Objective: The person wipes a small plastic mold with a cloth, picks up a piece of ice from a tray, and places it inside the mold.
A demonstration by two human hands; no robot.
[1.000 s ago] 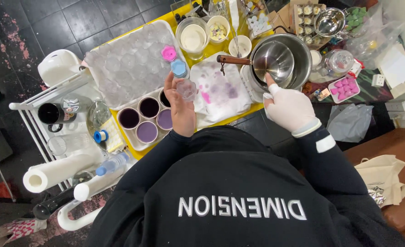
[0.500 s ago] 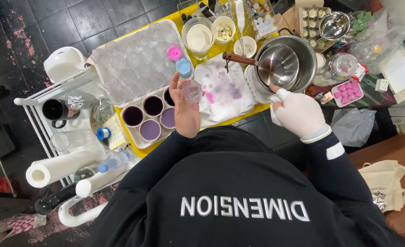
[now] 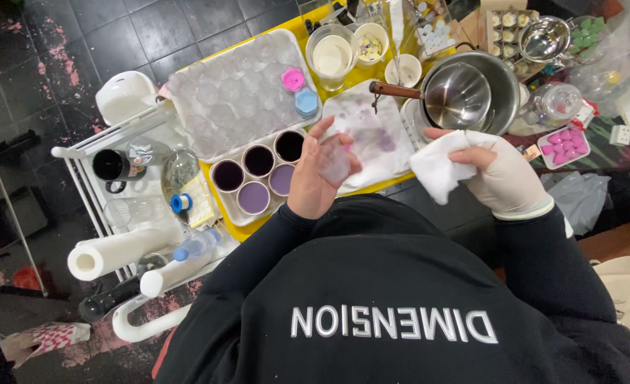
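The left hand (image 3: 313, 181) is bare, its fingers (image 3: 322, 130) curled around a small clear plastic cup (image 3: 334, 162), held above the worktop's near edge. The gloved right hand (image 3: 503, 178) has its fingers (image 3: 471, 153) pinching a white paper towel (image 3: 437, 169), just right of the cup and apart from it. Beyond lie a stained white cloth (image 3: 372, 135), a steel saucepan (image 3: 461, 96) and a tray of purple-filled cups (image 3: 256, 178) on the yellow worktop (image 3: 254, 229).

Bright even light, wide-angle edge distortion, slight blur.
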